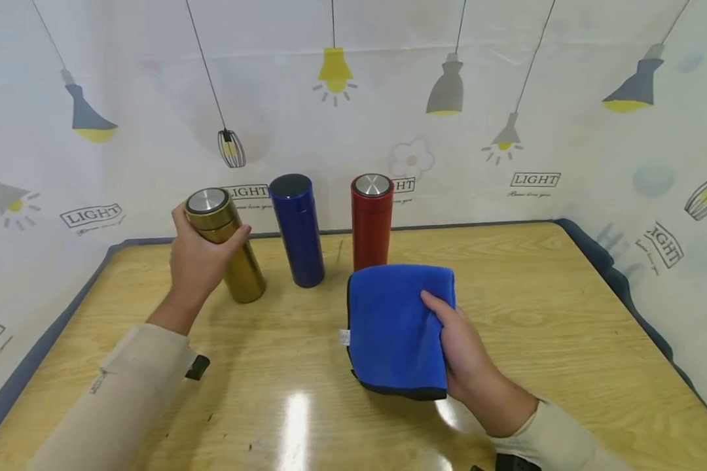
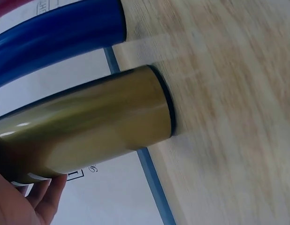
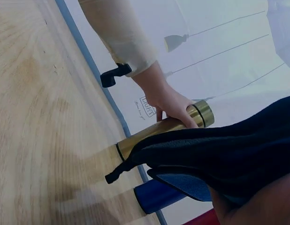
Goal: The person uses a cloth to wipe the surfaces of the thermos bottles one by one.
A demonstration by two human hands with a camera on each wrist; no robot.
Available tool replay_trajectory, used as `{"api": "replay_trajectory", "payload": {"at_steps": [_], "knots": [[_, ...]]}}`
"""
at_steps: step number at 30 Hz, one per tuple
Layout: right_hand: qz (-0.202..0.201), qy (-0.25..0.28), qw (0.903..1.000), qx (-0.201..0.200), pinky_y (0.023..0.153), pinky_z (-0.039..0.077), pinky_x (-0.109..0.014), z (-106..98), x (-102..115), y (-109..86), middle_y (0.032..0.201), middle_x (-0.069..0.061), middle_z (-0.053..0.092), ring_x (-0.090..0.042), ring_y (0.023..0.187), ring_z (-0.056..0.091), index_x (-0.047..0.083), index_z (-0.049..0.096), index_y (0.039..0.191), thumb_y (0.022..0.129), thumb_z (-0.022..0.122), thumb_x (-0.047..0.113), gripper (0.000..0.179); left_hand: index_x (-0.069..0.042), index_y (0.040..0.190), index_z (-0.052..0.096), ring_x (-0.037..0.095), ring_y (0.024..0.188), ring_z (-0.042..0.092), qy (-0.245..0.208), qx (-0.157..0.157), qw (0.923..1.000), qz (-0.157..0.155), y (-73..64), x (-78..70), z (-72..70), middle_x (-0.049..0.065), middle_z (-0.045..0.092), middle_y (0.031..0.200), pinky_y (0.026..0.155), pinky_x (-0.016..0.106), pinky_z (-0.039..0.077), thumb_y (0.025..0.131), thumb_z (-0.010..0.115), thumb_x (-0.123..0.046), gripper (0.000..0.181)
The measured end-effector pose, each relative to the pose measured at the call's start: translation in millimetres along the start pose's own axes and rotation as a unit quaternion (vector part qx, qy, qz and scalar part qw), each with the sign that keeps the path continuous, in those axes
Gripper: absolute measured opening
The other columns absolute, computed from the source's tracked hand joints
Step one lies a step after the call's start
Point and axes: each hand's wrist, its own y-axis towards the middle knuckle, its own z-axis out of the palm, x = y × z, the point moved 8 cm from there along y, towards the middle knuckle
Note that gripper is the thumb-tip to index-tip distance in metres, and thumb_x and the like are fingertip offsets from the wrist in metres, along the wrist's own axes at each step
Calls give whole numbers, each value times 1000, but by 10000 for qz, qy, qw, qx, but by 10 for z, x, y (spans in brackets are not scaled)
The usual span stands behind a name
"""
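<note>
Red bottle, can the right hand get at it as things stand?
Probably not bare-handed: the right hand holds the blue cloth, which hides the base of the red bottle in the head view. The upper part looks unobstructed, so reaching it with the cloth seems possible.

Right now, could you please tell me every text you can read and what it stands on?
"LIGHT": in several boxes on the printed backdrop, some partly hidden or cut off.
Script beneath the boxes: too small to read.
White tag on the blue cloth: too small to read.
Marks on the left sleeve: too blurred.
Gold flask, blue flask, red flask: no text visible.
</note>
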Motion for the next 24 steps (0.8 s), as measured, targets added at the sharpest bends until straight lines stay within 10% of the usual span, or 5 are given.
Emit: {"api": "replay_trajectory", "payload": {"at_steps": [10, 14, 18, 21, 24], "knots": [[7, -178, 9996, -218, 91, 50, -39, -82, 42, -104, 128, -4, 50, -22, 110, 55, 21, 27, 147, 104, 43, 50, 54, -32, 157, -2, 36, 137, 43, -639, 706, 9947, -390, -66, 46, 21, 18, 34, 155, 111, 60, 38, 78, 80, -55, 116], [4, -264, 9993, -265, 91, 49, -38, -97, 28, -154, 134, -6, 47, -22, 114, 53, 22, 24, 150, 104, 42, 51, 58, -23, 156, 18, 29, 140, 36, -1015, -821, 9906, 416, -258, -72, -220, 16, 36, 152, 117, 46, 30, 80, 83, -42, 102], [-268, -167, 9989, -339, 93, 49, -38, -93, 77, -172, 128, -2, 50, -20, 112, 55, 24, 30, 143, 105, 42, 50, 48, 0, 127, 52, 22, 117, 45, -1211, -2300, 9350, 2415, -712, -473, -298, 23, 52, 124, 98, 29, 33, 79, 79, -34, 65], [-498, -100, 9981, -344, 93, 49, -38, -53, 136, -174, 123, -1, 53, -19, 110, 56, 23, 34, 139, 106, 41, 47, 42, 7, 123, 51, 24, 111, 47, -1214, -1716, 9247, 3175, -964, -754, -40, 27, 52, 117, 95, 28, 36, 84, 77, -34, 63], [-602, -173, 9975, -315, 93, 50, -39, -6, 182, -171, 122, -1, 54, -19, 110, 57, 21, 35, 140, 106, 42, 46, 43, 1, 141, 40, 29, 127, 44, -1261, -498, 9550, 2638, -969, -848, 299, 23, 45, 138, 107, 36, 38, 85, 80, -28, 75]]}}
